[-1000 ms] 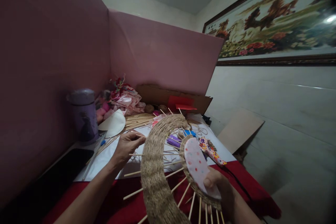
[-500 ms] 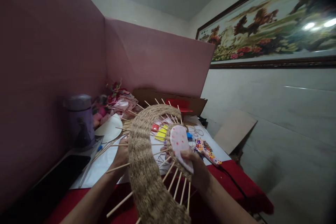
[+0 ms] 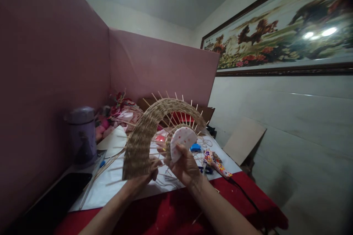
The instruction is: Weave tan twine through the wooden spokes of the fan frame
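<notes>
I hold up a woven fan-shaped piece: a broad tan straw-like band point(image 3: 138, 141) arches across thin wooden sticks that spread from a small hub. Their tips stick out past the band's outer edge. White fabric with red dots point(image 3: 187, 140) covers the half-round hub. Gripping this hub, my right hand point(image 3: 183, 163) has its thumb on the dotted face and its fingers partly hidden behind. My left hand point(image 3: 150, 172) is closed at the band's lower end, around the lower sticks; part of its fingers is hidden by the weave.
A glue gun with a flowered cover point(image 3: 217, 163) lies at the right, its black cord trailing over the red cloth point(image 3: 248, 191). At the left are a purple tumbler point(image 3: 81, 137), a black phone point(image 3: 59, 194) and loose sticks. Pink fabric point(image 3: 129, 114) is heaped behind.
The woven piece has turned clockwise, its band now arching over the top. My left hand has shifted right and down, to the band's lower end; my right hand still grips the hub.
</notes>
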`<state>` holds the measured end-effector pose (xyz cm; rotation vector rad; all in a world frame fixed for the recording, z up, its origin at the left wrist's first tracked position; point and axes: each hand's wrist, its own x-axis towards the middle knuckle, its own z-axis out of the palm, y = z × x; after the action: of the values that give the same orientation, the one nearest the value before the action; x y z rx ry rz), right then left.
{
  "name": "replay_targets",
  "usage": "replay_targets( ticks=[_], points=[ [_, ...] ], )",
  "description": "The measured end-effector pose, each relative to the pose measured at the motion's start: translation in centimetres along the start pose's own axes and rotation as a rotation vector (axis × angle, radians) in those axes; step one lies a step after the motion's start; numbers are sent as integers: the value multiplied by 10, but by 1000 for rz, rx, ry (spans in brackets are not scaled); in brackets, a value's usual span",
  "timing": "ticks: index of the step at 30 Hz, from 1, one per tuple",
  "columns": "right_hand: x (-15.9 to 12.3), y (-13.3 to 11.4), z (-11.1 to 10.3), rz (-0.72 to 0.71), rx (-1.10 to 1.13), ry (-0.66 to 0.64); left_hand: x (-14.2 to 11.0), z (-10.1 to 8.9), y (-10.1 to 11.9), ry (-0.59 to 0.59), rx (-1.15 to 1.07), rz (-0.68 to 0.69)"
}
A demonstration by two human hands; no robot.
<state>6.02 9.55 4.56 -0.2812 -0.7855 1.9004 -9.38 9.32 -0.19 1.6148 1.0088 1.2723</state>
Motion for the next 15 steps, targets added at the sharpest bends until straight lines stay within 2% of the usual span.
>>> replay_targets(
  ticks=[2, 4, 7, 11, 13, 15],
  points=[
    [7, -1, 2, -20, -13, 1, -3, 3, -2, -50, 46, -29],
    [14, 1, 1, -63, 5, 66, -4, 3, -4, -40, 118, -49],
    [25, 10, -2, -231, 56, 235, -3, 0, -6, 101, 260, 12],
    [36, 22, -6, -459, -7, 357, -3, -6, 2, 232, 374, 156],
    [39, 23, -7, -560, -96, 408, -2, -6, 10, 207, 328, 134],
    [40, 20, -6, -620, -184, 412, -1, -3, 23, 118, 95, -14]
  ],
)
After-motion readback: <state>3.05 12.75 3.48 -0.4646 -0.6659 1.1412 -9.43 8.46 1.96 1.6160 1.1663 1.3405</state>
